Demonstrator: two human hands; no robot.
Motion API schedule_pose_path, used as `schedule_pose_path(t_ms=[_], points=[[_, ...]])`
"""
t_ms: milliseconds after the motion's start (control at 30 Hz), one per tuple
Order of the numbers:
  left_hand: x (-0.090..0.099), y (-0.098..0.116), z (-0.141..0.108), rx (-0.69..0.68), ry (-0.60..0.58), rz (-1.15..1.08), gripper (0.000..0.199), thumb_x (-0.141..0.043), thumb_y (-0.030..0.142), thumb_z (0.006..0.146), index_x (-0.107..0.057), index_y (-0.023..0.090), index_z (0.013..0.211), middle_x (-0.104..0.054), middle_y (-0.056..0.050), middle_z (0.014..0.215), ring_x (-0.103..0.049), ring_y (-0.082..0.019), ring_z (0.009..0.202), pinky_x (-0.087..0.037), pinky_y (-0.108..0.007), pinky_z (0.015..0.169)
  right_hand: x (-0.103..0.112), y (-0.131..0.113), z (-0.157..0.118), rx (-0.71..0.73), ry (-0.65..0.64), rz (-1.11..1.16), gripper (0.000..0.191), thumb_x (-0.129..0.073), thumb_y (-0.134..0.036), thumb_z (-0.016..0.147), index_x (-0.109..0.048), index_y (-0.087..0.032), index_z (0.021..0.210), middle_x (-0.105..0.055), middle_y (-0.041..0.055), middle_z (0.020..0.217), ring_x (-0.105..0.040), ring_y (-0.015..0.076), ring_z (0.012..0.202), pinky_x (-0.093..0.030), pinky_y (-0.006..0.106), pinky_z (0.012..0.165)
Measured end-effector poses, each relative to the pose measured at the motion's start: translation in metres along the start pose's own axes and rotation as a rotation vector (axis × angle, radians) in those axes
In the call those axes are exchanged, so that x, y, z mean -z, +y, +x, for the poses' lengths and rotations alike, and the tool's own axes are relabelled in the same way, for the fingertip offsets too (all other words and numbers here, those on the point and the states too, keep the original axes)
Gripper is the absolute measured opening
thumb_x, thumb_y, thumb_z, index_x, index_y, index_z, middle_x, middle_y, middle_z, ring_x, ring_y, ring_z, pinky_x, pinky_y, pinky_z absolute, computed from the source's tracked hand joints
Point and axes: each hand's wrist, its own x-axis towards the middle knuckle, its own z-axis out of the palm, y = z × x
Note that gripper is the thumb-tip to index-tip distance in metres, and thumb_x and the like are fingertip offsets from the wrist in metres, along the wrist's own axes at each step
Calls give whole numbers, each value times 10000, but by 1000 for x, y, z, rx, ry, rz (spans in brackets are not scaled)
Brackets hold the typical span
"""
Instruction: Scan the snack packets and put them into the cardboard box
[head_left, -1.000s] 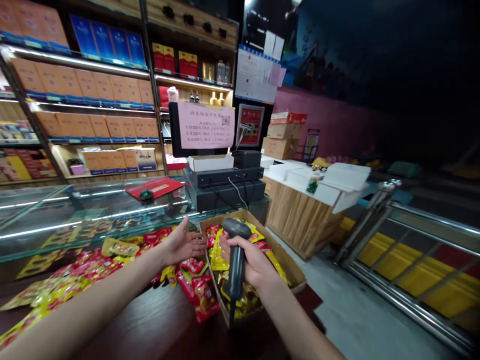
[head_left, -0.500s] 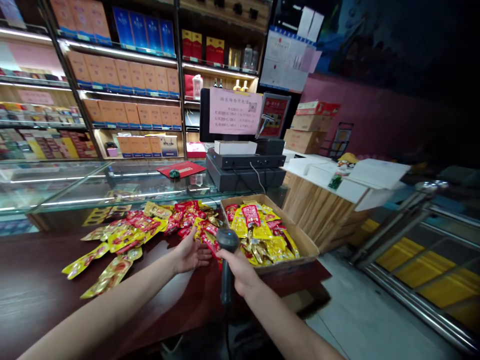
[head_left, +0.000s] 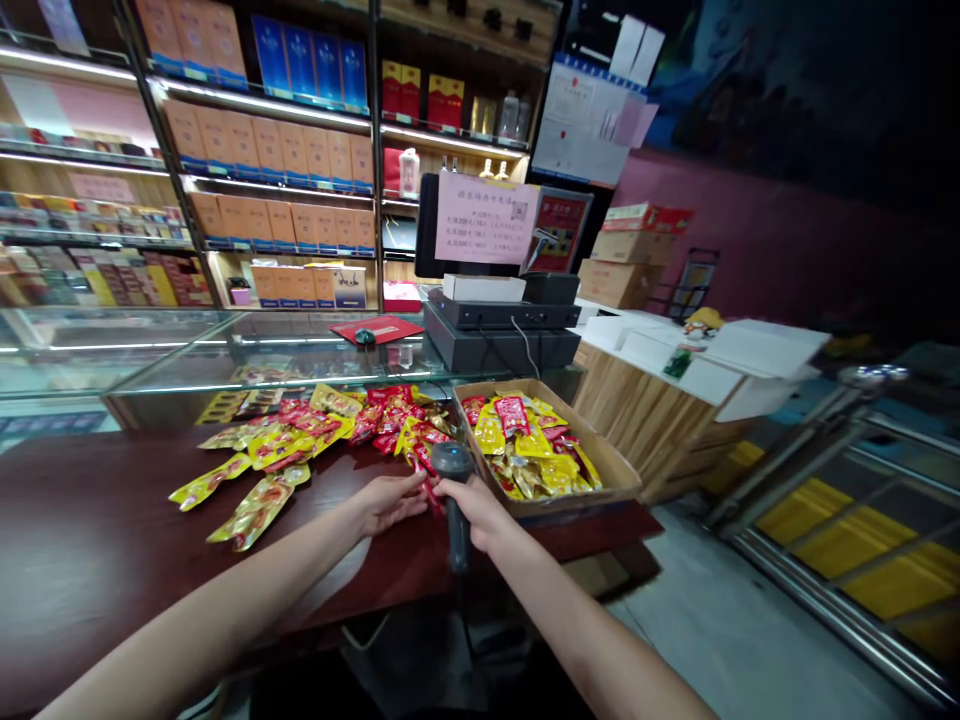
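Observation:
A black handheld scanner (head_left: 454, 500) is gripped in my right hand (head_left: 480, 512), its head tilted up near the table's middle. Just left of it, my left hand (head_left: 391, 503) has its fingers closed on a red packet (head_left: 428, 487) at the near edge of the loose pile. Red, yellow and gold snack packets (head_left: 300, 430) lie spread on the dark red table (head_left: 97, 520). To the right, an open cardboard box (head_left: 621, 478) holds more yellow and red packets (head_left: 536, 445).
Behind the table is a glass counter (head_left: 172, 360) with a red mat (head_left: 379, 330), a mouse and a dark register (head_left: 499, 345). Shelves of boxes line the back. A metal railing (head_left: 847, 440) stands at the right.
My left hand has closed from spread fingers onto a red packet beside the scanner. The view has shifted slightly, so the surroundings appear farther right.

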Motion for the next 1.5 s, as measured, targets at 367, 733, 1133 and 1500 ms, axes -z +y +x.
schedule_pose_path(t_ms=[367,733,1133,1500], points=[[33,22,-33,-149,172,254,464,-848,282,503,-554,146,836,-662,-37,678,-631,-151,578,-511,-268,563,-30,10,-10,-171,-227,242,178,-630,-78,556,-581,-135,717,-624,5,603,-634,137,623,-519,302,720],[45,9,21,-512,287,132,571,-856,206,475,-547,161,952,-667,-74,938,-654,-181,806,-517,-299,751,-21,2,0,-52,-127,44,209,-681,-249,625,-593,-135,776,-661,50,768,-630,141,576,-510,255,482],[22,23,30,-625,272,222,582,-841,295,463,-547,154,945,-663,-40,841,-635,-153,719,-507,-286,687,-31,-12,14,3,-109,-128,212,-630,-331,649,-526,-154,594,-482,-56,452,-442,72,359,-387,199,330],[20,22,25,-658,216,279,505,-823,285,508,-565,156,922,-632,8,777,-607,-116,671,-480,-230,634,-31,-15,12,6,-132,-116,213,-629,-335,651,-526,-159,588,-482,-48,427,-446,86,376,-371,209,364]])
